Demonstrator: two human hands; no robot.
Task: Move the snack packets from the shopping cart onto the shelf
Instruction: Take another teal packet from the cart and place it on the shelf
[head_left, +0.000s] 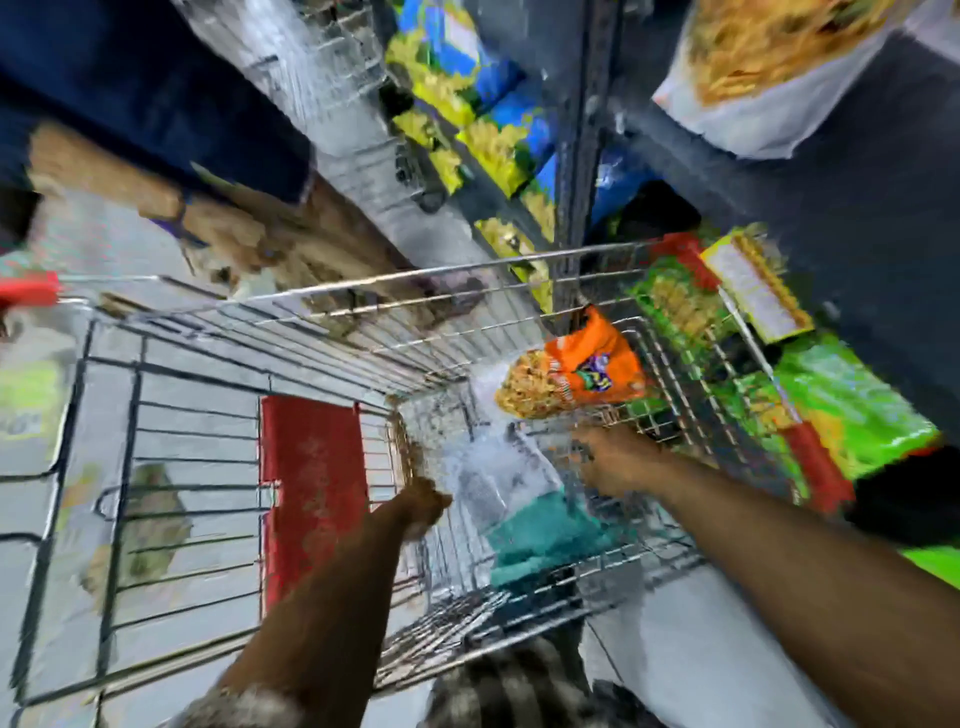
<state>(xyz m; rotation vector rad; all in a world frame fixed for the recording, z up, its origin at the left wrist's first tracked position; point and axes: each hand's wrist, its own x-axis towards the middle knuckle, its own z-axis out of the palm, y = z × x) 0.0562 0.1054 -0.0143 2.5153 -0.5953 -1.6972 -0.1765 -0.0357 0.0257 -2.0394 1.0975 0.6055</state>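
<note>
The view is motion-blurred. A wire shopping cart (332, 306) fills the middle. Inside it an orange snack packet (582, 371) leans against the far right corner. A white and teal packet (540, 525) lies on the cart's bottom. My right hand (618, 460) reaches into the cart, just below the orange packet's lower edge; the blur hides whether it grips it. My left hand (423, 504) reaches down beside the white and teal packet, fingers curled, grip unclear. The shelf (582, 156) with blue and yellow packets (493, 135) stands beyond the cart.
Green packets (852, 410) and a yellow-edged packet (758, 291) fill the shelf to the right of the cart. A red seat flap (311, 483) hangs inside the cart on the left. Another person in blue clothing (156, 93) stands at the upper left.
</note>
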